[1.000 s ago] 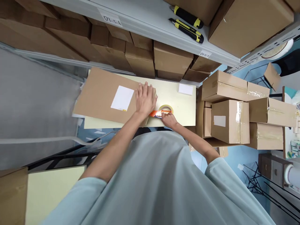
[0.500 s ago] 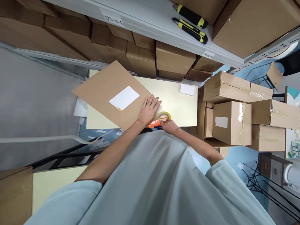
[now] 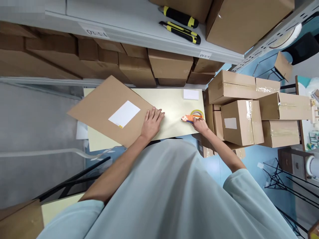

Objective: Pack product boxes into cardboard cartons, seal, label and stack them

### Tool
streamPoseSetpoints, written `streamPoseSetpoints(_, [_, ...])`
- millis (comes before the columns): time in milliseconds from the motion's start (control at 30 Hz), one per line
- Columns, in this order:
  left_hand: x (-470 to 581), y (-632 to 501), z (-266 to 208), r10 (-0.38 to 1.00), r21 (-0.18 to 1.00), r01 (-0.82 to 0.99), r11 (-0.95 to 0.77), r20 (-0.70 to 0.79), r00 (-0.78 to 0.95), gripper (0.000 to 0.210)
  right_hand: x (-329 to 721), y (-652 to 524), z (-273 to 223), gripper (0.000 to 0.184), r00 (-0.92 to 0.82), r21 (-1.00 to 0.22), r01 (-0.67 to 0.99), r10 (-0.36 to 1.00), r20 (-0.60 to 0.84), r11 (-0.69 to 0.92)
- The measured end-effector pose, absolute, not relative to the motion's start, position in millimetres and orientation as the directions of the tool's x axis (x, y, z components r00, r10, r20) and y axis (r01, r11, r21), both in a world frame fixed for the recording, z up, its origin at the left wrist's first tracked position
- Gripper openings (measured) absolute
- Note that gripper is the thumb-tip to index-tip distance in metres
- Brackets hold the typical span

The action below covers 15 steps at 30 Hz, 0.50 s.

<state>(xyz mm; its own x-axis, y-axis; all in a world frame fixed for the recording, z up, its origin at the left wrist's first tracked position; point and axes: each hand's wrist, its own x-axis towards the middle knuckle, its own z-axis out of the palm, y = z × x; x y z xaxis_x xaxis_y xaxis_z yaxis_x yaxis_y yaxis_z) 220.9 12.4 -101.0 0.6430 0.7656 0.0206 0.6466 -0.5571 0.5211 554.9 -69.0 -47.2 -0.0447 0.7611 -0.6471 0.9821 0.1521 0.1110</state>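
A flat brown cardboard box (image 3: pixel 99 109) with a white label (image 3: pixel 124 114) lies slantwise on the pale yellow table (image 3: pixel 171 99). My left hand (image 3: pixel 151 124) rests spread on the box's right corner, its fingers stretched out. Out to the right, my right hand (image 3: pixel 200 125) grips an orange tape dispenser (image 3: pixel 188 118), with a yellow-rimmed tape roll (image 3: pixel 196 112) on it. Between the dispenser and the box there is a faint pale streak; whether it is pulled-out tape I cannot tell.
A small white box (image 3: pixel 191 94) sits near the table's back edge. Above runs a grey shelf (image 3: pixel 119 20) with two box cutters (image 3: pixel 180 32) and brown boxes. More cardboard boxes (image 3: pixel 243 121) are stacked at the right. A white cable (image 3: pixel 50 152) crosses the left side.
My right hand has moved right with the tape dispenser, away from the box and my left hand. My left hand stays on the box corner. The whole view has shifted slightly.
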Motion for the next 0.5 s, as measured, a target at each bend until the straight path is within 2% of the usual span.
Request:
streamPoseSetpoints(200, [218.1, -14.1, -91.6, 0.648, 0.445, 0.587, -0.676, -0.019, 0.761, 0.074, 506.5, -0.9, -52.3, 0.041, -0.148, 0.052, 0.974, 0.799, -0.583, 0.218])
streamPoseSetpoints(333, [208.1, -30.9, -95.7, 0.666, 0.429, 0.595, -0.680, 0.021, 0.746, 0.067, 492.6, 13.8, -47.2, 0.038, -0.237, 0.006, 0.955, 0.775, -0.586, 0.297])
streamPoseSetpoints(500, [194.9, -37.5, -109.9, 0.685, 0.435, 0.603, -0.669, 0.046, 0.727, 0.063, 493.1, 11.4, -42.5, 0.044, -0.276, -0.035, 0.947, 0.749, -0.603, 0.320])
